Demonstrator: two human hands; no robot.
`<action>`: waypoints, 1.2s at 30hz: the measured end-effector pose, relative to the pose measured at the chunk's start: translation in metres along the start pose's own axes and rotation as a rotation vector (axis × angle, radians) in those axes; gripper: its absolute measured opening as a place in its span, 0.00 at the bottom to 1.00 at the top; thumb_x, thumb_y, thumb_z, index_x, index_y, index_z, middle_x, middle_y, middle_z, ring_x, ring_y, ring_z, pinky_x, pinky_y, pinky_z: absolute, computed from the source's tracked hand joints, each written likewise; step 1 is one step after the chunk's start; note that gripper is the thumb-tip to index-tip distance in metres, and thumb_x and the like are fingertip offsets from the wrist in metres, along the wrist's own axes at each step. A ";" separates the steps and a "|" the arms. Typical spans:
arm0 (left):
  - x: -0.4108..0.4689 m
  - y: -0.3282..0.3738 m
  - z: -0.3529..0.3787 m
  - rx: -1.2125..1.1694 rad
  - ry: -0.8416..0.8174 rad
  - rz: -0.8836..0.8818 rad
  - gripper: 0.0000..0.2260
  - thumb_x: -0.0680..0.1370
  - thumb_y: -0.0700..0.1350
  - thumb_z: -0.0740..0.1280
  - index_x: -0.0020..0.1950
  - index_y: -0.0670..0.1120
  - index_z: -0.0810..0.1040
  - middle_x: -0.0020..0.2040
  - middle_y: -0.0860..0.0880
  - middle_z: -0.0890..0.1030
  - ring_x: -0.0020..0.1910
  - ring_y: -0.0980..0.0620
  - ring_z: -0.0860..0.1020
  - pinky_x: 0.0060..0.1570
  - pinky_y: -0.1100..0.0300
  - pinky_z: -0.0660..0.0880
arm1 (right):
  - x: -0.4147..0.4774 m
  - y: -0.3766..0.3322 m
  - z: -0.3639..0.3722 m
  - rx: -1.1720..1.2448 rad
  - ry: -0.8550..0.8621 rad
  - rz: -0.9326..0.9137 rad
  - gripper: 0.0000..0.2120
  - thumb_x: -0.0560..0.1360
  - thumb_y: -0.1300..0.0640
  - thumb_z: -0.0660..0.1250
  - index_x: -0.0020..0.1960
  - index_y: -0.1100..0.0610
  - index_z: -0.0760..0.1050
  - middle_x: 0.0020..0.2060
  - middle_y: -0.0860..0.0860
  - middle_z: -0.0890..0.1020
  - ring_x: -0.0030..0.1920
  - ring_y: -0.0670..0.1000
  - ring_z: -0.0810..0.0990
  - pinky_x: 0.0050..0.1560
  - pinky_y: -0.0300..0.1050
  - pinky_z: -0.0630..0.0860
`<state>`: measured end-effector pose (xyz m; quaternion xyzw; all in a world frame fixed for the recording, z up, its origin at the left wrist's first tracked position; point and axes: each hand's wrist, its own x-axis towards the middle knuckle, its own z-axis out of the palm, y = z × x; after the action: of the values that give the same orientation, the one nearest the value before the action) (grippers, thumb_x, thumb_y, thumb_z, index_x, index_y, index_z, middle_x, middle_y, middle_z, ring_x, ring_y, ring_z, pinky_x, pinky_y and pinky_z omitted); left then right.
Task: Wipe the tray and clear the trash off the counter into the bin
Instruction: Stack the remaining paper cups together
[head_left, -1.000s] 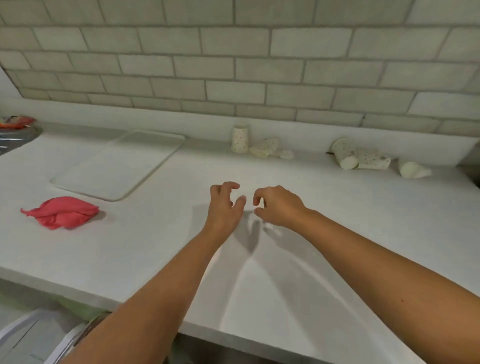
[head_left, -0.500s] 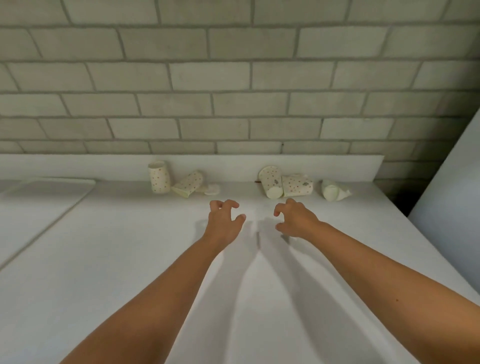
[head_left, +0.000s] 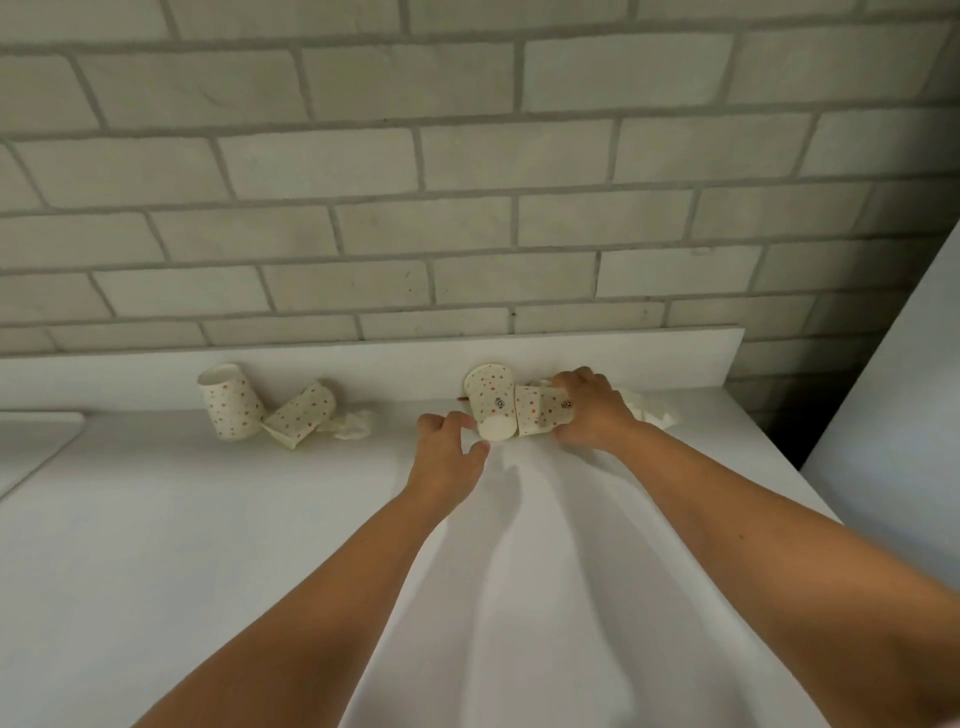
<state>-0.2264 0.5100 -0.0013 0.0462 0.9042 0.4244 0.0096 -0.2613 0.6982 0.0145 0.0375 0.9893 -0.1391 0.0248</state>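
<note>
Right hand (head_left: 589, 410) is wrapped around a tipped dotted cup (head_left: 540, 410) by the far wall; left hand (head_left: 449, 449), fingers spread, touches the neighbouring cup (head_left: 488, 402). 2 more cups (head_left: 231, 400) lie further left on the counter (head_left: 208, 545), interiors hidden.

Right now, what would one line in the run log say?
phase: collecting trash | right hand: gripping tipped dotted paper cup | left hand: open, touching neighbouring tipped cup | two cups by wall: untouched

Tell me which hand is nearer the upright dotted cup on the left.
Left. The left hand sits to the right of the upright cup, apart from it; the right hand is farther right, on a tipped cup.
</note>
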 end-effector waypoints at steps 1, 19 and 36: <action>0.002 0.001 0.003 -0.001 -0.001 0.002 0.14 0.79 0.45 0.62 0.65 0.46 0.70 0.66 0.46 0.61 0.49 0.51 0.71 0.49 0.62 0.70 | 0.006 -0.001 0.001 0.011 -0.021 -0.002 0.35 0.68 0.52 0.72 0.71 0.51 0.61 0.64 0.53 0.68 0.67 0.57 0.66 0.67 0.57 0.66; 0.008 0.005 0.016 -0.289 -0.063 0.002 0.23 0.78 0.48 0.65 0.71 0.49 0.63 0.64 0.50 0.64 0.43 0.60 0.73 0.49 0.59 0.71 | -0.017 0.002 0.013 0.672 -0.313 -0.054 0.23 0.67 0.64 0.72 0.61 0.56 0.71 0.49 0.50 0.79 0.47 0.49 0.78 0.43 0.39 0.76; 0.014 0.018 0.012 -0.771 0.126 -0.129 0.23 0.69 0.44 0.75 0.57 0.46 0.65 0.48 0.52 0.74 0.45 0.55 0.77 0.39 0.58 0.75 | -0.002 0.033 -0.014 0.673 0.025 0.027 0.15 0.74 0.48 0.68 0.59 0.51 0.77 0.56 0.50 0.77 0.56 0.50 0.76 0.51 0.41 0.72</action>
<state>-0.2382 0.5321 0.0050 -0.0438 0.6785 0.7333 -0.0029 -0.2575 0.7339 0.0191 0.0584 0.8876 -0.4569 0.0008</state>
